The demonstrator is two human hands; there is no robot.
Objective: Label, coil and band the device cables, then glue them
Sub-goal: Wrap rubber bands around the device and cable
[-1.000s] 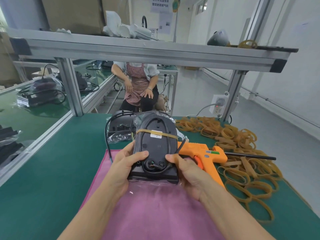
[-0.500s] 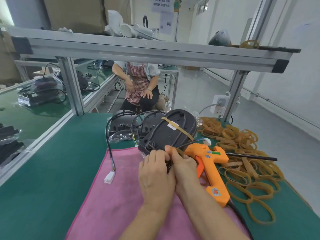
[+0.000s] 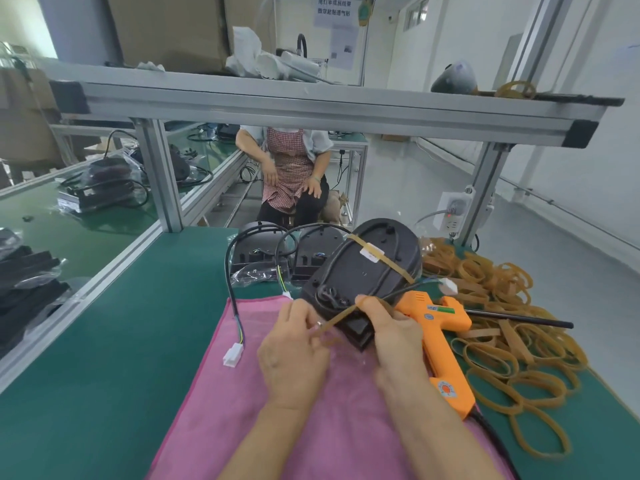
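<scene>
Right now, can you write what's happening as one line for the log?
step: banding | left hand: pinches rubber band | right hand: stretches same band | black device: on pink cloth | glue gun: lying unused

- The near end of the black device (image 3: 360,271) is covered by the right hand (image 3: 394,341) and partly by the left hand (image 3: 294,355)
- The glue gun (image 3: 436,327) cord is cut off at the bottom edge
- The label (image 3: 372,253) print is too small to be read
- The seated person (image 3: 294,168) is hidden above the shoulders by the shelf beam (image 3: 311,109)
</scene>
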